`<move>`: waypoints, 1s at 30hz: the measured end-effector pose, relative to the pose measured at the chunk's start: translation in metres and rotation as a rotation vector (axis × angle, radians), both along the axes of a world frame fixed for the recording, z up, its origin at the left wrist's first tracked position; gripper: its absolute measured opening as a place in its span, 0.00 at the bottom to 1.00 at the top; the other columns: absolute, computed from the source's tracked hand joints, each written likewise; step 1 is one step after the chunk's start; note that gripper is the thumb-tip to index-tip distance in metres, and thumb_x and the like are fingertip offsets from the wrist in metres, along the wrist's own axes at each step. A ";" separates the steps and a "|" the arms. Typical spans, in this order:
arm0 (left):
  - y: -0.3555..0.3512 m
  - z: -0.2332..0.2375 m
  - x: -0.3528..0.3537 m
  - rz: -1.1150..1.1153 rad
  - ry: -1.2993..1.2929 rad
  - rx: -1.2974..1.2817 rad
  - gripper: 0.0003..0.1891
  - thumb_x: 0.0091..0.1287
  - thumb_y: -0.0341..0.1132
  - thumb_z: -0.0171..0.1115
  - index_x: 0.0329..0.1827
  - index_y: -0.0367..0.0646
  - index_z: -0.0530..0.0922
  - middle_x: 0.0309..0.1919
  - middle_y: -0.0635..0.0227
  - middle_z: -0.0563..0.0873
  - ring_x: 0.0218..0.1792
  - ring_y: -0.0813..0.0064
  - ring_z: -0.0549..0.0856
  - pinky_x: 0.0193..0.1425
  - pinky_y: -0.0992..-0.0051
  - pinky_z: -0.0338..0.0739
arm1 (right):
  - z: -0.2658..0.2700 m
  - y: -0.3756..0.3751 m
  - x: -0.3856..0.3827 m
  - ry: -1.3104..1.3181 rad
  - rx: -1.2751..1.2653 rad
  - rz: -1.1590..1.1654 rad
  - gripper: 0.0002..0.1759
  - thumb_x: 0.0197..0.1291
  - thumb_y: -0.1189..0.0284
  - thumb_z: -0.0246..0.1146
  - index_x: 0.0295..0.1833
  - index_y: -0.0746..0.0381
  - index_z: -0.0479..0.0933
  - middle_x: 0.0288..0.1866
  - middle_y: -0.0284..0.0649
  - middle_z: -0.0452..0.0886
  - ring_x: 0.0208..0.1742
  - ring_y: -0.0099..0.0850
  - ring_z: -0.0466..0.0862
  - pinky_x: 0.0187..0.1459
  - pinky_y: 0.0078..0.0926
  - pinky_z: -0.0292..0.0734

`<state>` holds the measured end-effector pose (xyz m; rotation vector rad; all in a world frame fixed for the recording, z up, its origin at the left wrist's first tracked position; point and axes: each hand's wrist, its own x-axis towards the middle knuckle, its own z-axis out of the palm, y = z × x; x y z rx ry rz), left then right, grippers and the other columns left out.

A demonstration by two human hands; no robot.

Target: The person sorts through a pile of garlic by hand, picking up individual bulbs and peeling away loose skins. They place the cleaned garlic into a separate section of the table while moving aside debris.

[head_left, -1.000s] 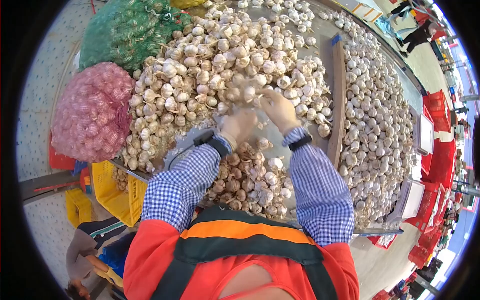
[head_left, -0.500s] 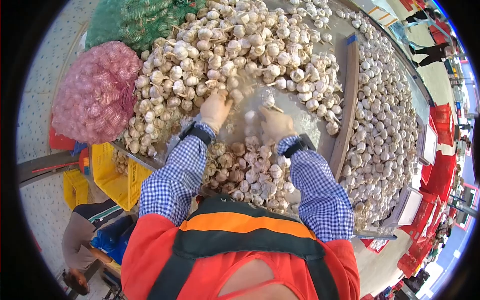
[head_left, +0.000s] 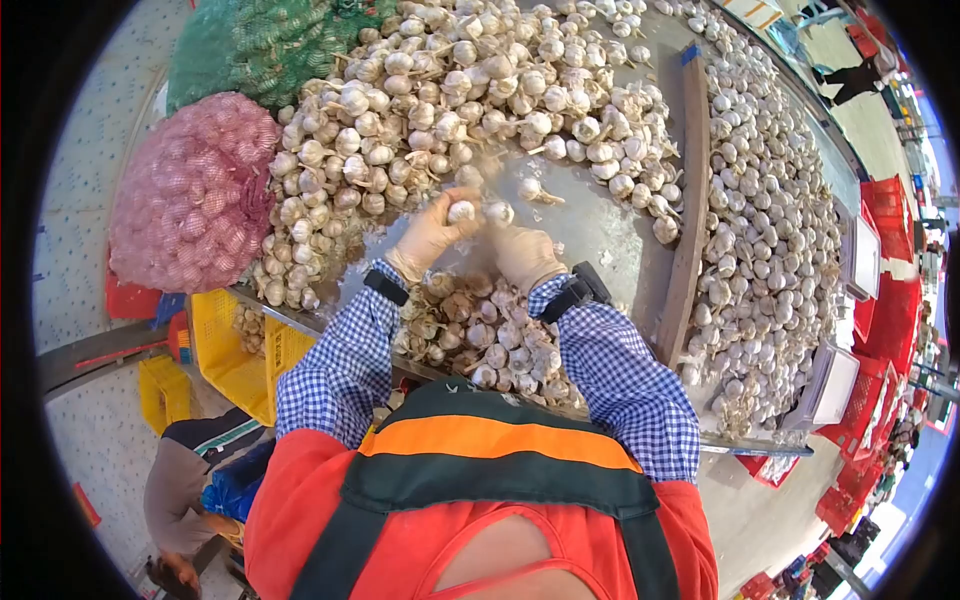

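My left hand (head_left: 432, 240) has its thumb and fingers bent round a whitish garlic bulb (head_left: 461, 211). Close on its right, my right hand (head_left: 524, 256) is closed, knuckles up, with another garlic bulb (head_left: 498, 214) at its fingertips; a blur partly hides those fingers. A single bulb with a stem (head_left: 534, 190) lies on the metal tabletop (head_left: 625, 265) just beyond the right hand. Between my forearms and my apron is a heap of browner, purplish garlic (head_left: 485, 325). The large pile of garlic bulbs (head_left: 440, 90) spreads beyond both hands.
A wooden rail (head_left: 690, 200) divides off more garlic (head_left: 765, 240) at right. A pink net sack (head_left: 190, 190) and a green net sack (head_left: 270, 50) stand at left. Yellow crates (head_left: 225, 335) are below the table edge, near a bent-over person (head_left: 180, 490). Red crates (head_left: 890, 310) line the right.
My left hand has drawn back from the pile's edge and now has a bulb in its fingers. My right hand has moved left, away from the stemmed bulb, and closed. The view has shifted slightly.
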<state>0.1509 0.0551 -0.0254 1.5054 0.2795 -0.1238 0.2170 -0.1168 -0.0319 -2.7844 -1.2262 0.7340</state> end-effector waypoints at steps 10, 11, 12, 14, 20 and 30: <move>0.020 -0.015 0.031 0.351 0.273 0.102 0.15 0.70 0.44 0.58 0.47 0.41 0.78 0.42 0.67 0.84 0.40 0.74 0.84 0.46 0.75 0.78 | 0.033 -0.022 0.045 0.242 0.144 -0.313 0.23 0.62 0.52 0.53 0.56 0.50 0.78 0.45 0.45 0.85 0.47 0.43 0.85 0.49 0.40 0.78; 0.021 -0.020 0.039 0.352 0.271 0.102 0.15 0.70 0.44 0.58 0.47 0.41 0.78 0.42 0.67 0.84 0.40 0.74 0.84 0.46 0.75 0.78 | 0.030 -0.020 0.052 0.139 0.247 -0.444 0.23 0.62 0.52 0.52 0.58 0.50 0.77 0.44 0.45 0.86 0.46 0.45 0.85 0.48 0.41 0.78; 0.019 -0.023 0.048 0.302 0.099 0.419 0.16 0.69 0.45 0.60 0.50 0.42 0.78 0.45 0.65 0.83 0.43 0.70 0.84 0.50 0.72 0.77 | 0.029 -0.016 0.059 0.137 0.249 -0.442 0.23 0.62 0.52 0.52 0.58 0.50 0.77 0.44 0.45 0.86 0.46 0.45 0.85 0.48 0.41 0.78; 0.014 -0.026 0.063 0.164 0.091 0.757 0.18 0.64 0.46 0.63 0.52 0.47 0.77 0.51 0.57 0.81 0.50 0.58 0.82 0.56 0.66 0.74 | 0.029 -0.006 0.071 0.099 0.188 -0.545 0.25 0.61 0.51 0.53 0.61 0.48 0.74 0.44 0.46 0.86 0.46 0.46 0.85 0.48 0.41 0.78; -0.013 -0.012 0.058 -0.152 0.167 0.900 0.20 0.60 0.49 0.66 0.49 0.46 0.77 0.46 0.52 0.80 0.47 0.52 0.82 0.53 0.61 0.75 | -0.007 -0.021 0.067 0.126 0.224 -0.399 0.27 0.58 0.56 0.60 0.64 0.49 0.72 0.45 0.46 0.85 0.46 0.43 0.85 0.49 0.39 0.79; -0.060 -0.024 0.014 -0.369 0.248 0.702 0.22 0.64 0.49 0.63 0.52 0.40 0.77 0.42 0.51 0.84 0.42 0.56 0.85 0.48 0.64 0.78 | 0.038 -0.098 0.006 1.505 1.256 -0.784 0.24 0.62 0.76 0.64 0.64 0.58 0.69 0.43 0.36 0.79 0.35 0.24 0.82 0.36 0.21 0.81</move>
